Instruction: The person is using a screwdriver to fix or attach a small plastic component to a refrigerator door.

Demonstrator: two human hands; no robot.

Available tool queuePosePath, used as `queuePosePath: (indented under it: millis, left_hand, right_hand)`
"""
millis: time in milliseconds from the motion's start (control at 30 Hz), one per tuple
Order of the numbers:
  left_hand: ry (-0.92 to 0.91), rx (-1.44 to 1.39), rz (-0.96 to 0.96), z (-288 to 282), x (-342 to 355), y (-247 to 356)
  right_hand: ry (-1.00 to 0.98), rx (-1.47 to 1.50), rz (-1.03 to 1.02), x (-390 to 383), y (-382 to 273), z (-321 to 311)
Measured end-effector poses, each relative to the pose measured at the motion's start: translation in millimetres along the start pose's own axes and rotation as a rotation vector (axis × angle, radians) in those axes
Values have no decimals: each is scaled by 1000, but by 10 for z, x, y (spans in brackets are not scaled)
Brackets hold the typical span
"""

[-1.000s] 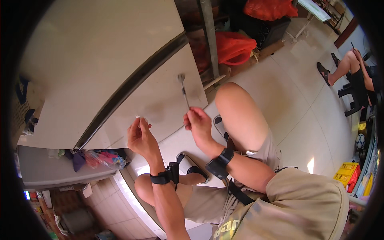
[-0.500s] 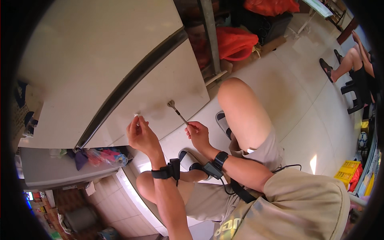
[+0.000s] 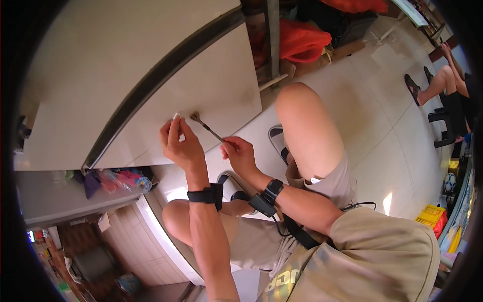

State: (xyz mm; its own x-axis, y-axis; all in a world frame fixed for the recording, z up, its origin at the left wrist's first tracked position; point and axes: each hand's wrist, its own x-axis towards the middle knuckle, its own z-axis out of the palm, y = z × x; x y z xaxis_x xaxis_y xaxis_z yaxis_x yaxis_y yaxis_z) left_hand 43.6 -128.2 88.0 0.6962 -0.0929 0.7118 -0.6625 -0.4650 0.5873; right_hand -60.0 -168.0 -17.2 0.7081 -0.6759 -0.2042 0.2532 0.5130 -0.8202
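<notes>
Fingers of right hand (image 3: 240, 155) clamped on thin metal-tipped brush (image 3: 207, 128); left hand (image 3: 180, 146) pinching small white piece (image 3: 175, 116).

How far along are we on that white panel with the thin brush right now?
Done: nothing finished shows on the white panel; no visible mark tells how much is covered. In hand: the right hand holds a thin brush with its tip at the panel, beside a small white piece pinched in the left hand. Left: cannot be judged from this view; the spot at the brush tip is too small to read.
</notes>
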Motion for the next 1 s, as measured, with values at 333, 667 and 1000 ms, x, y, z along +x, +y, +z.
queuePosePath:
  millis: [333,667,1000]
  left_hand:
    - [-74,-63,61,127,-45,29]
    - [123,28,72,-92,125,28]
    - [-23,20,-10,23,-59,6]
  right_hand:
    - [111,-80,77,65,357,-333]
    - [182,-176,235,84,204,-288]
    - [136,-206,108,49,47,-212]
